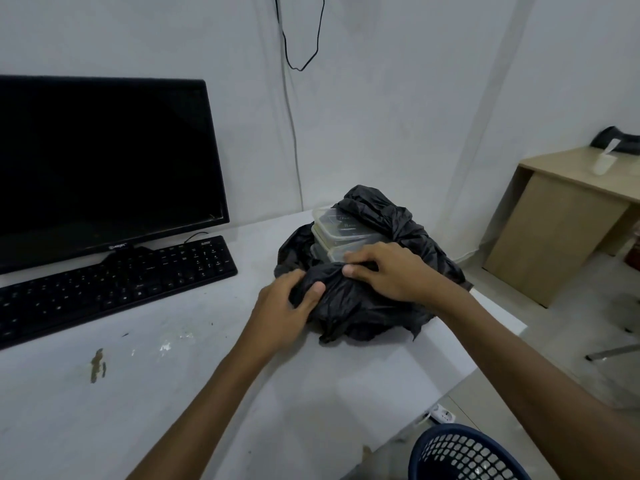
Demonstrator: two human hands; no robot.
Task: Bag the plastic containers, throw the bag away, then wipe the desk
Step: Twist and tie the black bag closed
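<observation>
Near the desk's [180, 375] right edge, we are seeing the plastic containers [346, 233] lying stacked inside the black bag [363, 306], their long axis running from the far left toward the near right, the bag's mouth gaping upward. The left hand [284, 306] is gripping a bunched fold of the bag, thumb curled over it. The right hand [391, 271] is pinching the bag's rim with curled fingers. A keyboard [114, 282] and monitor [100, 168] are sitting toward the left, a blue basket [464, 452] below the desk's near corner.

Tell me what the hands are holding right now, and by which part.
Both hands grip the black bag by its gathered near edge: left hand on the left, right hand beside the containers.
</observation>
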